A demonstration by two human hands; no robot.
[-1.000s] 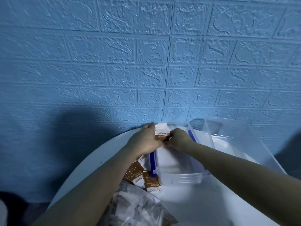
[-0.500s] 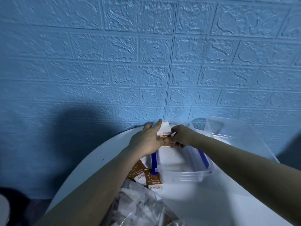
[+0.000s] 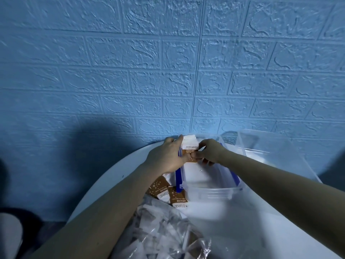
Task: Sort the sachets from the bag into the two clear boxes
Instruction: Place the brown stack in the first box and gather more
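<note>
1. One small stack of brown-and-white paper sachets (image 3: 190, 148) stood upright at the far end of the nearer clear plastic box with blue clip handles (image 3: 209, 191), just inside its far-left corner; it was probably being squared there so later sachets could pack in rows.
2. Left hand (image 3: 167, 158): reached forward over the box's left rim, palm against the stack's left side, fingers curled round its far edge, bracing it upright.
3. Right hand (image 3: 210, 153): reached across the box from the right, fingertips pinching the stack's front face near the brown band; some fingers tucked beneath, and their hold could not be made out.
4. Several loose brown-and-white sachets (image 3: 168, 191) lay on the table just left of the box, touching its blue handle, apparently awaiting sorting.
5. One crumpled clear plastic bag (image 3: 168, 234) sat nearest the camera under the left forearm, its contents blurred.
6. One larger clear plastic box (image 3: 276, 150) stood just beyond and right of the first; its contents could not be told.
7. One round white table (image 3: 115, 184) carried everything, set against a blue embossed brick-pattern wall (image 3: 168, 62).
</note>
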